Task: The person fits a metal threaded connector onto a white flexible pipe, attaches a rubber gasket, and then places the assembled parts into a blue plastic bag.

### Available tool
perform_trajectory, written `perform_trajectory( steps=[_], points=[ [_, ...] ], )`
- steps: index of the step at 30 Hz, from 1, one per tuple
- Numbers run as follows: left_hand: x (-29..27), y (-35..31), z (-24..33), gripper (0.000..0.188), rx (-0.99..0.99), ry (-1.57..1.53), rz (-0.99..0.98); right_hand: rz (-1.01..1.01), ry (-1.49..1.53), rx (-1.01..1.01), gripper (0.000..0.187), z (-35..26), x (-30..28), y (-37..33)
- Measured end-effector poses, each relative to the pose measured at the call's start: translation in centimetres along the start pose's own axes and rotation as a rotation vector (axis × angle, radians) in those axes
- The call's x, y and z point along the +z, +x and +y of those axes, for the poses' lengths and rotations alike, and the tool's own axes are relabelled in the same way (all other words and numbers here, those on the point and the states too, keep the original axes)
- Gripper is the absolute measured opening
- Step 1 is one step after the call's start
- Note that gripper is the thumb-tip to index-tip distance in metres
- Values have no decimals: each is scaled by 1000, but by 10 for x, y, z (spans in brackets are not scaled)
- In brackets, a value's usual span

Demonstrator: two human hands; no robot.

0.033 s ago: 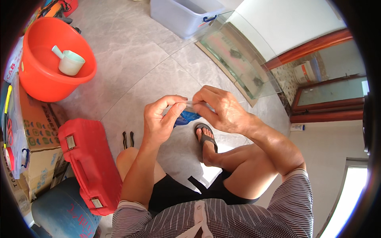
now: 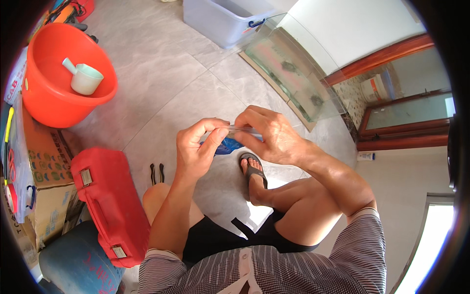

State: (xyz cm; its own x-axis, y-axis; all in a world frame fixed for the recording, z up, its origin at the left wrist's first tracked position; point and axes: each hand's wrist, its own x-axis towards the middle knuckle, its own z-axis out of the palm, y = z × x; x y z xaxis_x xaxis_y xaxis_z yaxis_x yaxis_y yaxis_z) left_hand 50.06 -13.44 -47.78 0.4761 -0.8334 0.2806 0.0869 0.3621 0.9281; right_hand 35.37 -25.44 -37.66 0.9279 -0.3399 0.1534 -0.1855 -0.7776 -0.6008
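In front of me I hold up a thin clear and blue piece of plastic, which looks like a small bag [image 2: 226, 146]. My left hand [image 2: 196, 149] pinches its upper edge between thumb and forefinger. Close beside it, my right hand [image 2: 275, 136] is closed on the same edge, thumb below and bent fingers above. The blue part hangs under the fingers, above the floor. Some of the plastic is hidden behind both hands, so its full shape and contents cannot be made out.
Left are a red toolbox [image 2: 110, 206], a cardboard box [image 2: 51, 166], a blue drum [image 2: 76, 259] and an orange tub [image 2: 36, 98] with a pale dipper [image 2: 87, 79]. Dark handles [image 2: 156, 174] lie near my knee. Ahead stand a clear bin [image 2: 215, 24] and a glass tank [image 2: 293, 73].
My right hand has shifted very slightly, and the clear edge between the hands looks flatter. Both hands keep hold of the plastic. The whole view has moved a little.
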Motion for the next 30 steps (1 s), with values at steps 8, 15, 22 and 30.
perform_trajectory(
  steps=[8, 15, 22, 30],
  points=[
    [3, -1, 4, 11, 116, 150, -42, 34, -19, -80, 10, 4, 6, -2],
    [15, -6, 11, 12, 103, 192, 56, 34, -58, -87, 9, -1, 4, 0],
    [6, -7, 9, 17, 106, 127, 143, -7, -6, -66, 7, 3, 1, 0],
    [1, -8, 4, 15, 99, 117, 186, -21, -117, -91, 11, 9, -2, -5]
  ],
)
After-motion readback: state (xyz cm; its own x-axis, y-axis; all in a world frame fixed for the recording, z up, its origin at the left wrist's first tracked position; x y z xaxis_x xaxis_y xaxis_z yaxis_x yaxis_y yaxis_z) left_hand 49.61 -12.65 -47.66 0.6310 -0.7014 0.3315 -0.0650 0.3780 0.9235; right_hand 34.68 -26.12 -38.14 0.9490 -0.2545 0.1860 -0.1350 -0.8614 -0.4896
